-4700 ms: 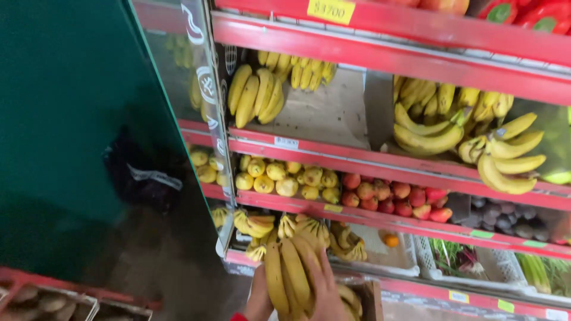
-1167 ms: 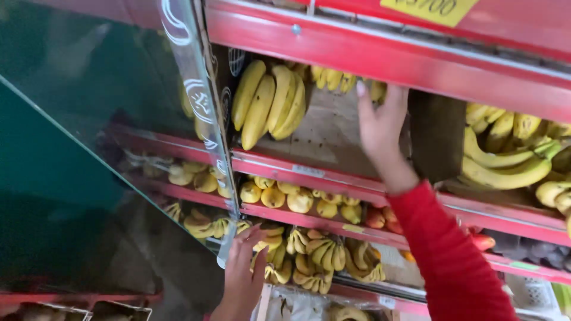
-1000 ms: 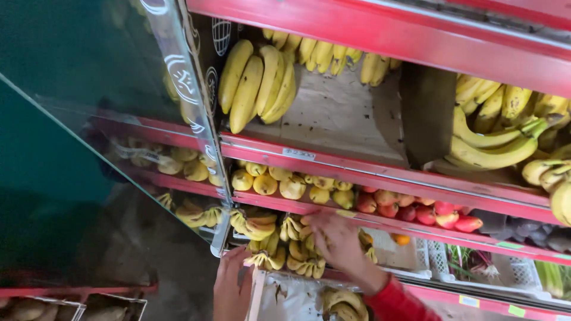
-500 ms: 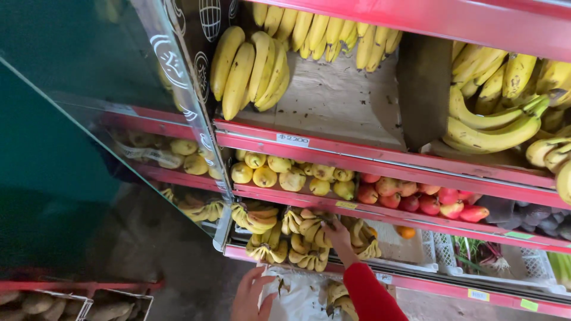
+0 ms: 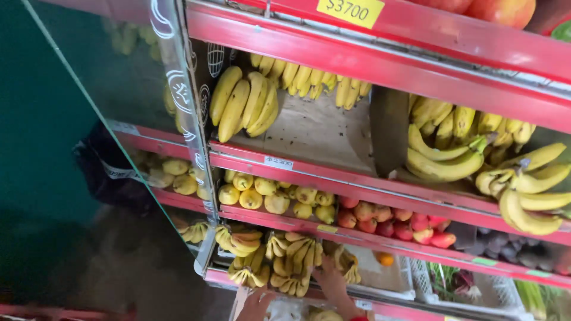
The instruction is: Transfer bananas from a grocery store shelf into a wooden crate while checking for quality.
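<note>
My right hand (image 5: 331, 280) reaches up from the bottom edge to the lowest shelf. Its fingers lie against a cluster of small yellow banana bunches (image 5: 294, 261), and the fingertips are hidden among them. My left hand (image 5: 256, 304) is lower and to the left, at the frame's bottom edge, fingers apart and holding nothing that I can see. Between the hands, at the very bottom, a pale container (image 5: 285, 310) shows with another banana bunch (image 5: 324, 315) in it. A red sleeve cuff barely shows below my right wrist.
Red shelves (image 5: 357, 59) rise in tiers. Large bananas (image 5: 245, 107) lie on the upper shelf, with more bananas (image 5: 476, 154) to the right. Yellow round fruit (image 5: 267, 199) and red fruit (image 5: 392, 217) fill the middle shelf. A mirrored side panel (image 5: 137, 119) stands on the left.
My right hand came down from the upper banana shelf to the small bananas on the lowest shelf. The view has tilted up and both hands now sit at the bottom edge.
</note>
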